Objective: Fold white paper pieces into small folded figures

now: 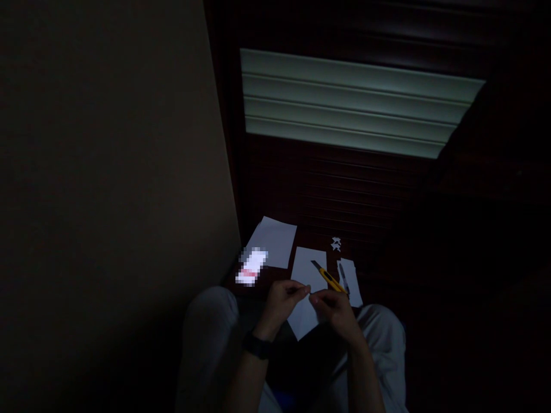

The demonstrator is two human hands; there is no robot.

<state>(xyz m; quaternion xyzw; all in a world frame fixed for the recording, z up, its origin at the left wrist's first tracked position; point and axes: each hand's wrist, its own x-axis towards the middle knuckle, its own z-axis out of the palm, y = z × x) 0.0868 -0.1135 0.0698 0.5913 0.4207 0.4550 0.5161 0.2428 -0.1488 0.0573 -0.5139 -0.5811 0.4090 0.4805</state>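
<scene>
My left hand (284,301) and my right hand (336,310) meet fingertip to fingertip above a white sheet of paper (305,321). Both are closed in a pinch. Something tiny may be between the fingertips, but it is too small and dark to name. A yellow utility knife (329,280) with its blade out slants over the sheet, its rear end close to my right hand. Whether that hand touches the knife I cannot tell. A pen (344,278) rests on a narrower stack of white paper (353,281) to the right.
Another white sheet (275,241) lies at the back left, with a lit, blurred-out phone (252,267) overlapping it. Small white paper scraps (336,244) sit on the dark table. A wall (129,143) rises at the left, and a dark slatted panel (344,178) behind. My knees flank the table.
</scene>
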